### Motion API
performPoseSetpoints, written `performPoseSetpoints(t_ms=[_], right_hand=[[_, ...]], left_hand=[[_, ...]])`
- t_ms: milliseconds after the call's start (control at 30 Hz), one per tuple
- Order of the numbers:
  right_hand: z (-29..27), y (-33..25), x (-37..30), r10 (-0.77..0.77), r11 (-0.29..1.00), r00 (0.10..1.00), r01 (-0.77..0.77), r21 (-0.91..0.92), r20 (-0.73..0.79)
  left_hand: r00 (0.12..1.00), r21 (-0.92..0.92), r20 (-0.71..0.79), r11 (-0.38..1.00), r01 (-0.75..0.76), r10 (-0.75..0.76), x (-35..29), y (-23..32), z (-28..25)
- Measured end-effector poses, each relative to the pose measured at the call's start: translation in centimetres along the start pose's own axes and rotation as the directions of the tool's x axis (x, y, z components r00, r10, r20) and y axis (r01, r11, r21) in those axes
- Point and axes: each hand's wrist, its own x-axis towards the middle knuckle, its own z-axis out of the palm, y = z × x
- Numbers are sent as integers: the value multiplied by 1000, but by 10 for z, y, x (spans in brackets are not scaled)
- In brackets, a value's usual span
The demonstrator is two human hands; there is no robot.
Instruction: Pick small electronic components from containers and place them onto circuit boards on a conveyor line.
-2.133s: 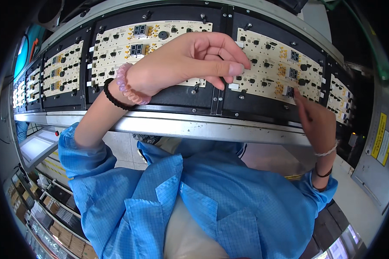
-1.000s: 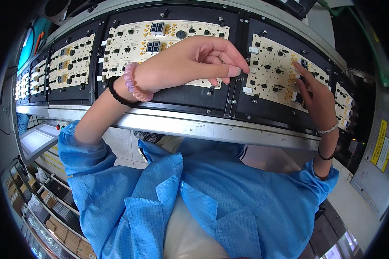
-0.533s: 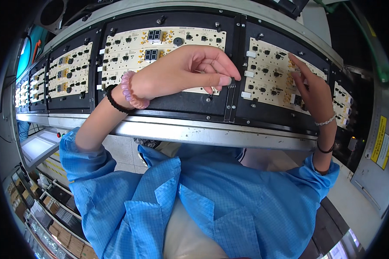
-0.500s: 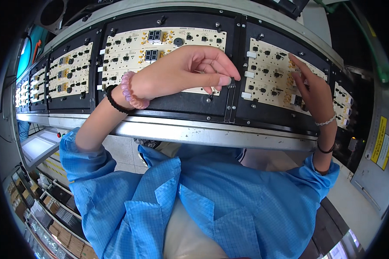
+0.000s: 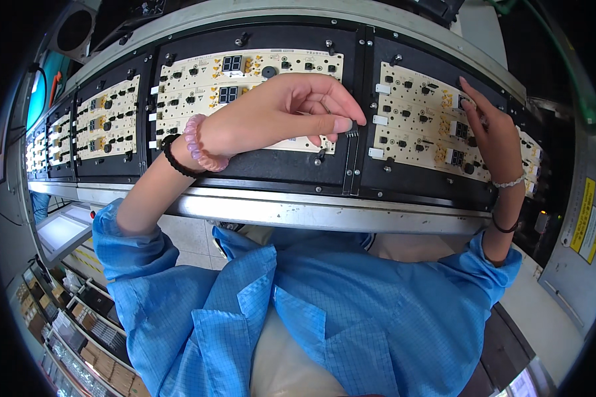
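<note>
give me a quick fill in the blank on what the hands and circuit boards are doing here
1. The left hand pinches a small ____ part at its fingertips.
2. The right hand rests on the ____ circuit board.
3. The bead bracelet on the left wrist is ____.

Missing words: black; right-hand; pink

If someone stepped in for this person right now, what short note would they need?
Left hand: lies over the middle circuit board, pinching a small dark part at the board's right edge.
Right hand: fingertips resting on the right circuit board; whether it holds anything cannot be told.
Boards sit in black carriers in a row on the metal rail.
Done: the boards already carry many dark parts.
Left: the pinched part is not yet seated.
</note>
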Motion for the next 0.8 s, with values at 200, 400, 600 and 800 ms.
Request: performPoseSetpoints(t_ms=[200,400,600,800], right_hand=[[4,4,5,-74,997,994,73,-9,-79],[-1,-5,13,-32,999,998,34,39,-47],[-15,-24,19,-52,949,999,46,311,12],[-16,-32,18,-193,761,980,121,637,45]], left_hand=[[1000,-15,3,1000,10,-10,1,0,-3],[1000,31,-30,999,-9,10,-8,-1,-9],[993,84,-99,995,-51,60,-25,-2,-25],[988,100,-147,994,-39,53,-36,0,-34]])
